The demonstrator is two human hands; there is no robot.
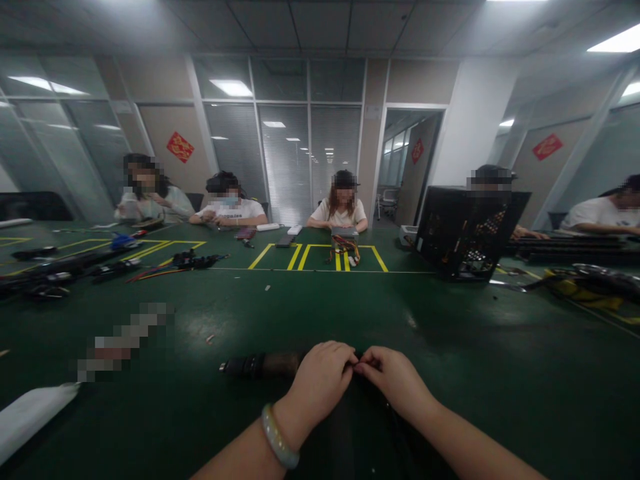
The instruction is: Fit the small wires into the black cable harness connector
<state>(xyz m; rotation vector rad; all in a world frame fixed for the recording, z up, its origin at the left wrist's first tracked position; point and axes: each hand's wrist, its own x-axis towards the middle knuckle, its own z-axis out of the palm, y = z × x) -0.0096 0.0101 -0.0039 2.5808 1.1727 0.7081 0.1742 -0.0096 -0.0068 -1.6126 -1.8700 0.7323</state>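
A dark electric screwdriver (pixel 283 365) lies on the green table, its metal tip toward the left. My left hand (pixel 325 373), with a pale bangle (pixel 278 437) on the wrist, is closed over the right end of the tool. Close beside it, my right hand (pixel 393 377) is closed in a pinch, thumb against fingertips. Whatever sits between those fingertips is too small and dark to make out. A dark cable (pixel 395 417) runs from below my right hand toward the table's near edge.
A black computer case (pixel 470 230) stands at the right back. Bundled cables (pixel 185 261) and dark parts lie at the left. Beyond a loose wire bundle (pixel 345 247), several people sit across the table. A white object (pixel 37 413) lies at the near left; small scraps dot the table.
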